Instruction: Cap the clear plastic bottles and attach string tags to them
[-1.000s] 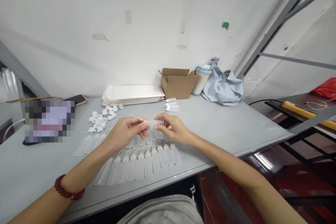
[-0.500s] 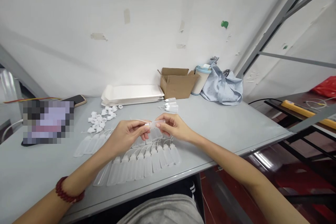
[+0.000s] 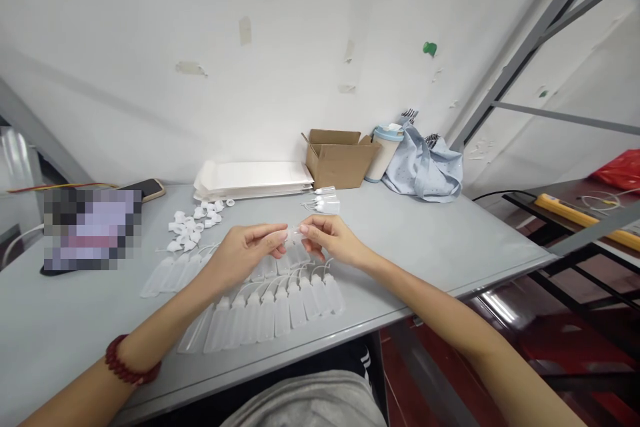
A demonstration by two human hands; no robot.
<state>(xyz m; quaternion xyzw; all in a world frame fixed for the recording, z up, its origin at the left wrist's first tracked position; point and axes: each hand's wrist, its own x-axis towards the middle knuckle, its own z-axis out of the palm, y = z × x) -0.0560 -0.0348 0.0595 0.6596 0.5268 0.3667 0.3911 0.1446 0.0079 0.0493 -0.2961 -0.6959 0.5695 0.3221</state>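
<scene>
A small translucent plastic bottle [image 3: 294, 235] is held between my hands above the table, mostly covered by fingers. Closed around its left end are the thumb and fingers of my left hand [image 3: 255, 245]. My right hand [image 3: 333, 239] pinches the other end between thumb and fingertips. Below them lies a row of flat frosted bottles [image 3: 267, 317] with white caps and thin bent tubes. More such bottles [image 3: 173, 273] lie left, partly behind my left forearm. Loose white caps [image 3: 185, 232] are heaped beyond my left hand.
Several capped bottles [image 3: 325, 202] lie near an open cardboard box [image 3: 335, 163]. Beside the box are flat white cartons [image 3: 255, 179], a lidded cup [image 3: 384, 153] and a blue cloth bag [image 3: 425, 163]. A phone [image 3: 147, 189] lies at the left. A metal frame stands right.
My fingertips have shifted slightly on the bottle, and less of it shows between them. The white cap and tube seen at my left fingers are now hidden. The table items stay put.
</scene>
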